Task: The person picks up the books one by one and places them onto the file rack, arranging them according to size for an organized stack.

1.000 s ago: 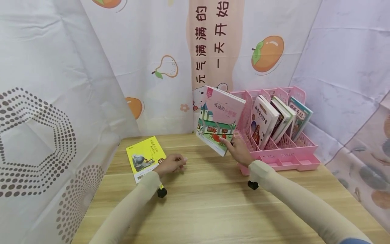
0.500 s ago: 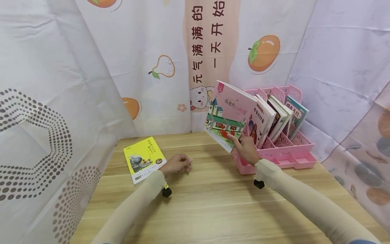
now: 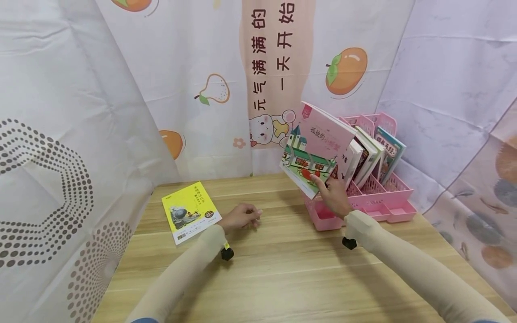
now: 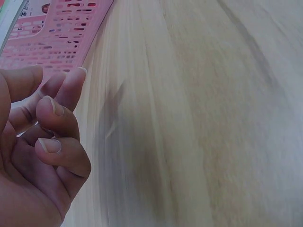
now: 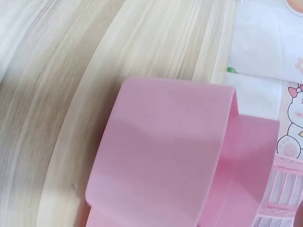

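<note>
My right hand (image 3: pixel 336 198) grips the lower right side of a pink picture book (image 3: pixel 321 141) with a red crab on its cover, thumb on the front. The book is tilted and overlaps the left end of a pink desk file rack (image 3: pixel 385 202). In the right wrist view the rack's front tray (image 5: pixel 161 146) fills the middle, and the book is out of sight. Over the wooden table my left hand (image 3: pixel 241 216) holds nothing, its fingers (image 4: pixel 64 153) loosely bent. Beside it, to the left, lies a yellow book (image 3: pixel 190 210).
Several books stand leaning in the rack, among them a white one (image 3: pixel 352 159) and a teal one (image 3: pixel 389 150) at the right. A printed curtain (image 3: pixel 202 134) hangs along the table's (image 3: pixel 262 278) back edge.
My right hand has carried the pink picture book rightward, from beside the rack to in front of its left end. My left hand has shifted slightly right; the yellow book stays on the table.
</note>
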`<state>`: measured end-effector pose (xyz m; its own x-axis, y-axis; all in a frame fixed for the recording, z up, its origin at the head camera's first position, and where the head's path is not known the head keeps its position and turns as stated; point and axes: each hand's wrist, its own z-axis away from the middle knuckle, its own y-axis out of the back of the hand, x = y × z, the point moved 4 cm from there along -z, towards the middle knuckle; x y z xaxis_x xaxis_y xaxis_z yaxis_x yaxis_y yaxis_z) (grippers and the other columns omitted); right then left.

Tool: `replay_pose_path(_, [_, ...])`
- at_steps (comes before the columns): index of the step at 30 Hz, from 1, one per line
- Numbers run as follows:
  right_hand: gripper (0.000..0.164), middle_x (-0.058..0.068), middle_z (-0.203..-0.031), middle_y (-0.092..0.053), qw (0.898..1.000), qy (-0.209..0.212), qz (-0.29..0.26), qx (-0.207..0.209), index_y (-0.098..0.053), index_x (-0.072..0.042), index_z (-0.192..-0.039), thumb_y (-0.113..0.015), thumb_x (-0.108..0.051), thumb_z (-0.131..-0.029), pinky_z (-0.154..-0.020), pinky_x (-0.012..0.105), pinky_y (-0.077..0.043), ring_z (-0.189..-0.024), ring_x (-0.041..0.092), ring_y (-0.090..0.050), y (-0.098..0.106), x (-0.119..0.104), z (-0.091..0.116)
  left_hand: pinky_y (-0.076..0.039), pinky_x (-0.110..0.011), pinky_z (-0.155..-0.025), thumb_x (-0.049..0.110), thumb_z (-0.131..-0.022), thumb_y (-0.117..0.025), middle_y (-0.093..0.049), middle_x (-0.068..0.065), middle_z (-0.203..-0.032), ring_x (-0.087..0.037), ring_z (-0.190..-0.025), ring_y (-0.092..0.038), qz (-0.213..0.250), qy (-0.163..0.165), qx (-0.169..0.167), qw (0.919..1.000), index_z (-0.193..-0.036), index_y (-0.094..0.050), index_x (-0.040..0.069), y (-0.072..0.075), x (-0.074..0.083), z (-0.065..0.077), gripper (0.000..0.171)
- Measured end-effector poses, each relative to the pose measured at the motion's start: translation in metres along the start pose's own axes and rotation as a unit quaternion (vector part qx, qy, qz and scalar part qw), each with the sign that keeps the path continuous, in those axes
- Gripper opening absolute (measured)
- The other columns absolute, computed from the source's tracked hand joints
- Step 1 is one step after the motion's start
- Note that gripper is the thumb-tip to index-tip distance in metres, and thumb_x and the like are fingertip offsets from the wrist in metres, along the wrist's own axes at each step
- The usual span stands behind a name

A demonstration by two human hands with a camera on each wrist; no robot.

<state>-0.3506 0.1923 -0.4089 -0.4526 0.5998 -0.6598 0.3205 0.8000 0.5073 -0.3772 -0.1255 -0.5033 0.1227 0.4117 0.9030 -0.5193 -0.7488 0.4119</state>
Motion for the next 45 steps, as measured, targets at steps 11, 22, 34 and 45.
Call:
replay_pose_path(11, [0.055, 0.020, -0.091, -0.074, 0.999, -0.019, 0.032, 0.030, -0.071, 0.006, -0.108, -0.053, -0.047, -0.107, -0.051, 0.028, -0.047, -0.064, 0.023, -0.057, 0.019, 0.013, 0.006, -0.038, -0.023, -0.049, 0.036, -0.108, -0.056, -0.072, -0.014, -0.092, -0.012, -0.057, -0.046, -0.009, -0.022, -0.017, 0.9996, -0.108, -0.068, 0.000, -0.013, 0.005, -0.013, 0.038])
replay_pose_path(22, [0.062, -0.003, -0.047, -0.037, 0.995, 0.004, 0.040, 0.089, -0.049, -0.005, -0.053, -0.059, -0.036, -0.106, -0.037, 0.028, -0.027, -0.039, 0.012, -0.034, 0.043, 0.026, 0.013, -0.038, -0.026, -0.048, 0.039, -0.107, -0.057, -0.072, -0.015, -0.091, -0.013, -0.055, -0.045, -0.016, -0.030, -0.017, 0.9993, -0.110, -0.067, -0.003, -0.018, 0.019, -0.015, 0.044])
replay_pose_path(34, [0.064, -0.005, -0.044, -0.032, 0.995, -0.008, 0.049, 0.088, -0.046, -0.008, -0.052, -0.058, -0.039, -0.106, -0.035, 0.027, -0.024, -0.037, 0.008, -0.029, 0.057, 0.036, 0.018, -0.039, -0.025, -0.052, 0.041, -0.107, -0.056, -0.073, -0.018, -0.098, -0.010, -0.059, -0.046, -0.024, -0.040, -0.034, 0.9983, -0.112, -0.068, -0.004, -0.035, 0.029, -0.023, 0.046])
replay_pose_path(45, [0.052, 0.018, -0.064, -0.065, 0.988, -0.009, 0.071, 0.137, -0.070, 0.005, -0.077, -0.060, -0.038, -0.105, -0.045, 0.021, -0.037, -0.048, 0.010, -0.047, 0.071, 0.038, 0.017, -0.038, -0.023, -0.052, 0.042, -0.107, -0.056, -0.072, -0.020, -0.100, -0.010, -0.058, -0.045, -0.021, -0.056, -0.049, 0.9970, -0.109, -0.069, 0.000, -0.055, 0.046, -0.036, 0.044])
